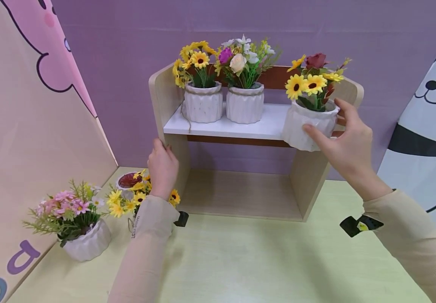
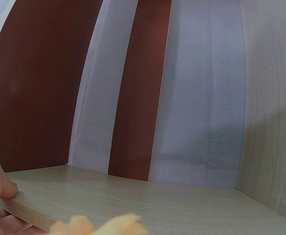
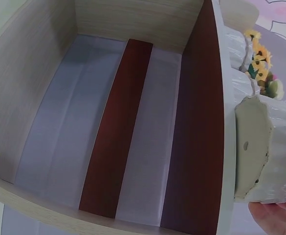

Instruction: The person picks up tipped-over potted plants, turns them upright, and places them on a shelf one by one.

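My right hand grips a white flowerpot with yellow sunflowers and a dark red rose, at the right front edge of the white upper shelf. In the right wrist view the underside of this flowerpot shows, slightly tilted, beside the shelf edge. My left hand holds the front edge of the left side panel of the small wooden shelf unit; its thumb and fingers lie on either side of the panel in the left wrist view.
Two potted flower arrangements, sunflowers and mixed blooms, stand on the upper shelf's left half. On the table at left are a pink-flowered pot, yellow flowers partly behind my left arm, and a pot with dark red contents.
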`<state>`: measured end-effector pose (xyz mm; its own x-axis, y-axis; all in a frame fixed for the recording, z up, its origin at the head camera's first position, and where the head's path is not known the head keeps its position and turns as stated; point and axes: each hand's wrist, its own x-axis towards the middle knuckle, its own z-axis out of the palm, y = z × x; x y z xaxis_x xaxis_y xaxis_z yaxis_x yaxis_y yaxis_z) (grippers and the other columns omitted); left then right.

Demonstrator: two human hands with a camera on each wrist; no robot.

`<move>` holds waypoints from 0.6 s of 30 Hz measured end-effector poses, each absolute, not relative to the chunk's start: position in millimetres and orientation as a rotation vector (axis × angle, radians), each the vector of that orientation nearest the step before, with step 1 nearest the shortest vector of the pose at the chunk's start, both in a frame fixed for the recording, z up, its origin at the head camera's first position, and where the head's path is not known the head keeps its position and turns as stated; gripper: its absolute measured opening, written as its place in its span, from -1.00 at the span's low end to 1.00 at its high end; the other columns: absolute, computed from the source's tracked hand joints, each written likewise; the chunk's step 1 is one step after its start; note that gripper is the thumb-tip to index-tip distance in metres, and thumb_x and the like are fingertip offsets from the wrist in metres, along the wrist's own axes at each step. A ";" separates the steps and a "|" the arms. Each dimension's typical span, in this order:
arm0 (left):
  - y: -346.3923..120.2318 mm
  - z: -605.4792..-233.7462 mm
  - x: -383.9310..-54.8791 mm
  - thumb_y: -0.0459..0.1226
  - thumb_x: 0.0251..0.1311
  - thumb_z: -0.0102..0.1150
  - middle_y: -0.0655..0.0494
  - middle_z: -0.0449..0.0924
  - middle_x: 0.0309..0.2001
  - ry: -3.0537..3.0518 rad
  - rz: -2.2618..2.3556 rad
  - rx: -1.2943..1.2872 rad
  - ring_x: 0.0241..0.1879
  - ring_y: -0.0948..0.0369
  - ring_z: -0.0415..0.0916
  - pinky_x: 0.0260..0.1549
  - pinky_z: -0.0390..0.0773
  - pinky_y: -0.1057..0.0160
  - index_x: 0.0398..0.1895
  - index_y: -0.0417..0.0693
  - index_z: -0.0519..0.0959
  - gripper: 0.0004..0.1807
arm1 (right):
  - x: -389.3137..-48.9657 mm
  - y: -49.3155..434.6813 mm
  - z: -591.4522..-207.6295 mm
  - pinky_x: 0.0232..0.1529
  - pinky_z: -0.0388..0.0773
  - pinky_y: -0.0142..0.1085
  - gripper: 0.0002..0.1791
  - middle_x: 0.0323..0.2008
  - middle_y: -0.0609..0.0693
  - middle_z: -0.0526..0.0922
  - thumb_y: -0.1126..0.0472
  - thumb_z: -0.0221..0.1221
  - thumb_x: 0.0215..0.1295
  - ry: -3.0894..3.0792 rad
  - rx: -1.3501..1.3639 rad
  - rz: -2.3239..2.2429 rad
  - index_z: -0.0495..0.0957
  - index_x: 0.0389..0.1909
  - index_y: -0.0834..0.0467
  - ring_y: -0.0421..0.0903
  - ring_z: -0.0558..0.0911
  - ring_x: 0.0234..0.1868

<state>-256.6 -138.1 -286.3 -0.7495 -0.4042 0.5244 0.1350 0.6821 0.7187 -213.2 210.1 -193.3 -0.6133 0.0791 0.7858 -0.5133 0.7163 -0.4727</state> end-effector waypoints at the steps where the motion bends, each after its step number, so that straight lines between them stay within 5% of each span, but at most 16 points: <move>1: -138.3 -286.5 -256.8 -0.29 0.33 -0.17 -0.30 0.50 -0.13 -2.206 -1.011 0.205 -0.15 -0.18 0.53 -0.20 0.55 -0.05 -0.01 -0.29 0.26 -0.74 | -214.8 209.4 -192.9 -0.31 0.34 -0.75 -0.20 0.03 0.09 0.54 -0.02 0.35 -0.06 -2.079 0.328 0.876 0.29 0.22 0.14 -0.03 0.55 -0.09; 6: -140.5 -285.0 -255.4 -0.30 0.33 -0.16 -0.31 0.50 -0.13 -2.205 -0.998 0.197 -0.16 -0.20 0.53 -0.21 0.55 -0.06 -0.01 -0.31 0.26 -0.73 | -223.5 205.0 -191.7 -0.13 0.57 -0.34 -0.18 0.08 0.11 0.50 -0.10 0.30 -0.02 -2.112 0.305 0.845 0.25 0.24 0.16 0.00 0.55 -0.03; 9: -141.2 -283.2 -254.5 -0.30 0.34 -0.17 -0.31 0.49 -0.10 -2.214 -1.009 0.201 -0.13 -0.19 0.52 -0.18 0.55 -0.06 0.00 -0.31 0.25 -0.73 | -227.8 202.4 -190.9 -0.11 0.54 -0.02 -0.17 0.10 0.12 0.48 -0.12 0.26 0.01 -2.126 0.295 0.835 0.23 0.26 0.18 0.02 0.55 -0.01; 13: -140.1 -284.4 -255.3 -0.30 0.33 -0.16 -0.31 0.49 -0.10 -2.213 -1.022 0.212 -0.14 -0.19 0.52 -0.18 0.55 -0.06 0.01 -0.30 0.25 -0.73 | -233.0 200.5 -189.0 -0.11 0.54 -0.04 -0.18 0.07 0.16 0.50 -0.15 0.24 0.03 -2.143 0.279 0.817 0.22 0.24 0.18 0.03 0.55 -0.02; 18: -138.5 -286.3 -255.5 -0.30 0.33 -0.15 -0.31 0.50 -0.12 -2.209 -1.016 0.215 -0.15 -0.19 0.53 -0.20 0.55 -0.07 0.00 -0.29 0.26 -0.73 | -241.8 199.0 -187.9 -0.24 0.45 -0.40 -0.19 -0.01 0.19 0.55 -0.16 0.23 0.02 -2.135 0.271 0.804 0.24 0.22 0.19 0.03 0.55 -0.06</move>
<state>-255.5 -138.5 -286.3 -0.7504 -0.4091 0.5192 0.1279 0.6808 0.7212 -241.8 199.0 -187.9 -0.6414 0.0791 0.7631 -0.4438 0.7731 -0.4532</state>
